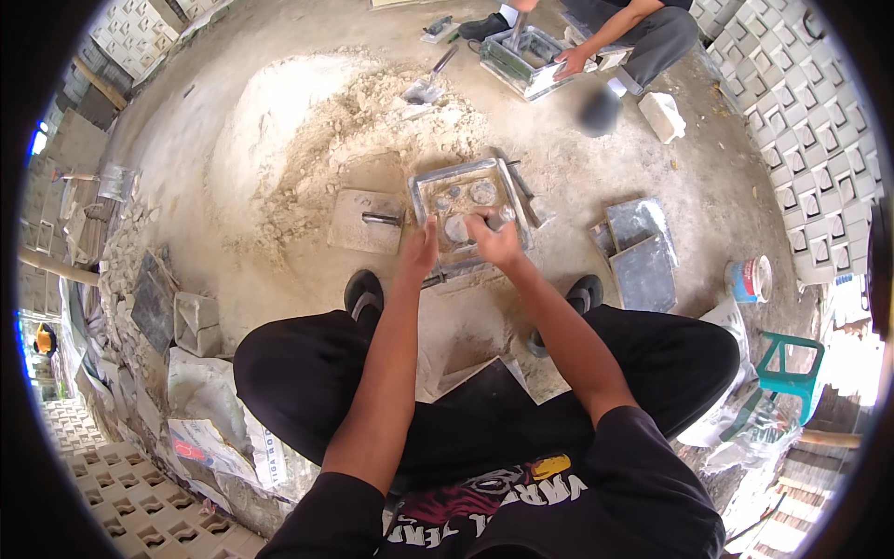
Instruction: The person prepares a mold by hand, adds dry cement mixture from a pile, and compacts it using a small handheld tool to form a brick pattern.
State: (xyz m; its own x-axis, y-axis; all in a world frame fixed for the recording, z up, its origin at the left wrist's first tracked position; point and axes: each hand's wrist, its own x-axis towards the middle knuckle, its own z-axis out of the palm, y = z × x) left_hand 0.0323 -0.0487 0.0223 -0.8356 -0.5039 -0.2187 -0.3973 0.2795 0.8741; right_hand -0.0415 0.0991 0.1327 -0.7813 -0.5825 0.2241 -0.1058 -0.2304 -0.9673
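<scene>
A square metal mould (419,186) lies on the ground before me, with sandy, pale mix and round shapes inside. My left hand (422,246) rests at its near left side, fingers stretched along the wall and holding nothing that shows. Over the inside of the mould, my right hand (496,242) is closed around a short dark tool (507,216); its working end is hidden by my fingers. Left of the mould lies a flat square board (358,228) with a dark-handled float (380,219) on it.
A large heap of pale sand (307,121) lies ahead left, with a trowel (426,88) in it. At the far right, a co-worker's hand (575,61) touches another mould (521,79). Dark plates (643,270), a bucket (748,279) and a green stool (790,373) stand right.
</scene>
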